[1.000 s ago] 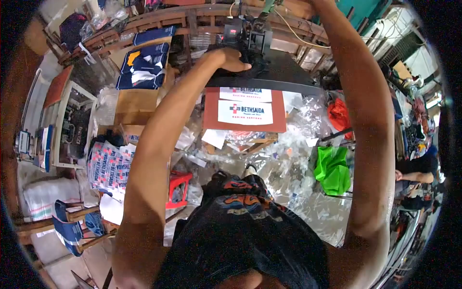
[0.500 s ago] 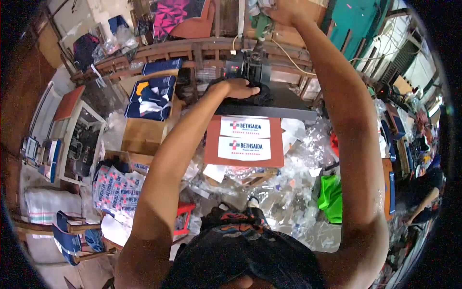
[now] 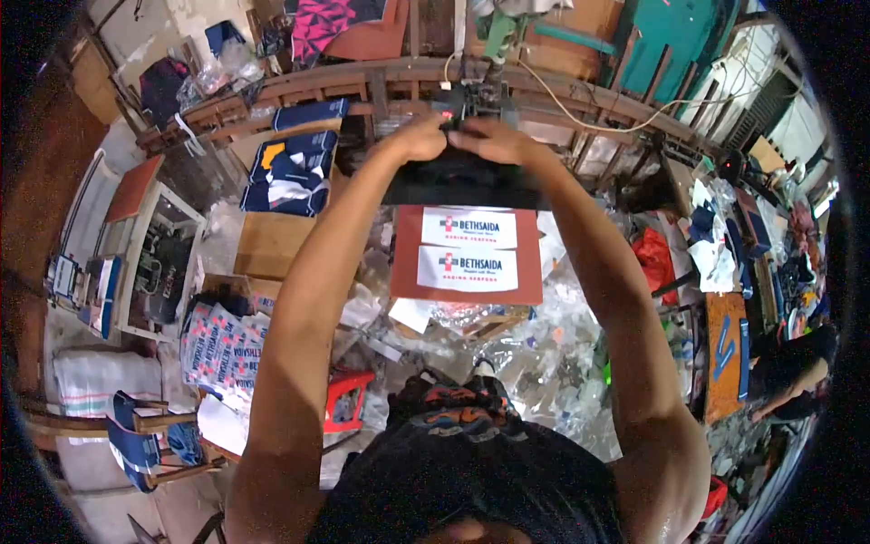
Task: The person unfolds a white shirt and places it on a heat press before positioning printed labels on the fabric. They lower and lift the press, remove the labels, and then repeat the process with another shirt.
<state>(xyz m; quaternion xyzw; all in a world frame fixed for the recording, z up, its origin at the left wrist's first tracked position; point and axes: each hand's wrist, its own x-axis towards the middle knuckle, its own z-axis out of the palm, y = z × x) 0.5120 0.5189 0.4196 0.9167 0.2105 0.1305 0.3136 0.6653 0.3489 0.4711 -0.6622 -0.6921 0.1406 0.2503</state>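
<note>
My left hand and my right hand come close together over the dark upper plate of a heat press. The fingers of my left hand are bent and blurred, and what they hold, if anything, cannot be made out. My right hand reaches inward with its fingers stretched out, its tips near my left hand. Just beyond both hands is the press's control box with a red light. In front of the plate shows a reddish-brown pad, bearing two white printed sheets lettered BETHSAIDA.
To the left, folded navy garments lie above a cardboard box, with a pile of printed sheets lower down. A red stool stands near my legs. Clear plastic litters the floor. At far right, a person's arm shows.
My right hand has come down from the cloth at the top to beside my left hand. The upper plate, earlier jutting out to the right, now sits more centred between my arms.
</note>
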